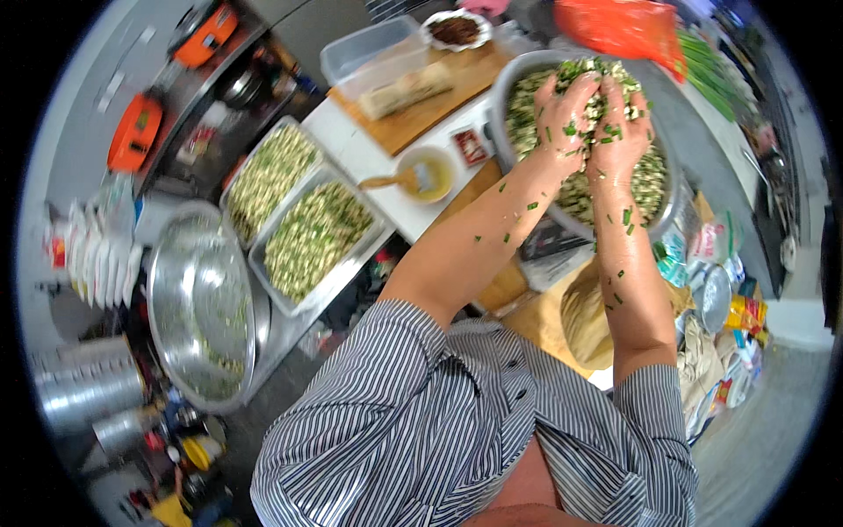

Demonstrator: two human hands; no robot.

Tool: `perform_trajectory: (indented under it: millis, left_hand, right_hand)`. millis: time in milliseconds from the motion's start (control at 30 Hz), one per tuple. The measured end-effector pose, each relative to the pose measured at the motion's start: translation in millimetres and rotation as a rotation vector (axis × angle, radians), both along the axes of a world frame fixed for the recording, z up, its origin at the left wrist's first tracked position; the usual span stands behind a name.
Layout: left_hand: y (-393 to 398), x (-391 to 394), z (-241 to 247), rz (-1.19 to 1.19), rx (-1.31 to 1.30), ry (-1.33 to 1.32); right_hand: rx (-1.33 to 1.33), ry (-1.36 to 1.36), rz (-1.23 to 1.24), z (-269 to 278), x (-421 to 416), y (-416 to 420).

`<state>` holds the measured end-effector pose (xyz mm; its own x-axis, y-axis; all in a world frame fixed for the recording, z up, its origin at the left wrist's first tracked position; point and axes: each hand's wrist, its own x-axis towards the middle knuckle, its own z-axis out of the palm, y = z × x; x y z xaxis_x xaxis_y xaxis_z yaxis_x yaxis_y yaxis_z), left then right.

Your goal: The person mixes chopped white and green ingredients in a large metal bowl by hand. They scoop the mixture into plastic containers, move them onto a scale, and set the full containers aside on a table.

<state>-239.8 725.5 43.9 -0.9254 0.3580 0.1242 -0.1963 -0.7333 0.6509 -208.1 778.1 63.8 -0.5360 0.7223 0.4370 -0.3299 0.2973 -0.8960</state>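
A large round metal basin (500, 109) holds a mix of diced whitish pieces and chopped green chives (525, 109). My left hand (568, 115) and my right hand (619, 135) are side by side over it, cupped around a heap of the mix at the far side. The palms and most fingertips are hidden by the backs of the hands and the food. Bits of green cling to both hands and forearms. Left of the basin stands a bowl of yellow liquid (442, 174) with a wooden-handled brush (388, 181) in it.
Two rectangular trays (290, 306) of the same mix stand to the left, beside a large steel bowl (197, 290) with green scraps. A wooden board (477, 89) bears a pale roll (405, 92) and a plastic container (342, 62). A red plastic bag (619, 29) lies beyond the basin, near green stalks (708, 76).
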Motion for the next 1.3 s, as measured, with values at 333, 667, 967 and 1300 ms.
perform_trajectory:
  millis: [333,667,967,1300]
  left_hand:
    - [-292.4,-1.5,-39.7,0.446,-0.268,0.003]
    - [-444.6,-16.3,-170.5,0.515,-1.287,-0.039]
    - [-481.2,-20.3,-147.8,0.242,-1.517,0.095]
    - [-523.8,-2.9,-83.8,0.529,-1.192,0.024]
  right_hand:
    - [0.664,0.052,0.226,-66.5,-34.0,-259.2]
    - [-0.191,-0.394,0.713,-228.0,-54.0,-388.0]
    - [0.825,-0.741,0.681,-276.5,-76.4,-364.3]
    - [1.331,-0.376,0.982,-227.9,-29.5,-466.8]
